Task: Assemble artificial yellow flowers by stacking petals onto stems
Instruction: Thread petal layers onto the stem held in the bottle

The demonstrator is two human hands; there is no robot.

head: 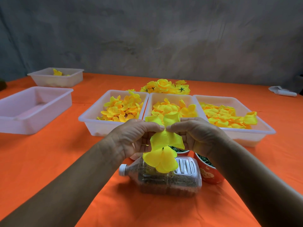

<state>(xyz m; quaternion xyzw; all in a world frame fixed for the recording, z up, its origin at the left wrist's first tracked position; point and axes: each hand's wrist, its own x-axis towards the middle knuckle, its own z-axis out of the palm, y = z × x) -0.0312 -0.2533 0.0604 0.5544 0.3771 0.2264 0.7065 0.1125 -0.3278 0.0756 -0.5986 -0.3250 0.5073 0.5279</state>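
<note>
A stack of yellow petals (pixel 161 145) hangs between the two hands above the tabletop (pixel 65 161), its long axis running from the far end, where two petal lobes stick up past the knuckles, down and toward the camera, where the lowest petal cluster droops. A thin dark stem (pixel 163 148) shows between the layers.

From the left: an empty white tray (pixel 9 122), with a smaller tray (pixel 41 77) behind it holding a few petals. The left hand (pixel 131 138) pinches the petals' middle with thumb and forefinger. Just beyond the hands sit three trays of loose petals (pixel 91 118), side by side, and behind them a heap of finished flowers (pixel 165 86). Directly under the petals lies a clear bottle (pixel 165 181) on its side, cap to the left, partly hidden by the lowest cluster. The right hand (pixel 198 135) pinches the same spot, fingertips meeting the left's. A red cup (pixel 209 174) stands beneath that wrist.
</note>
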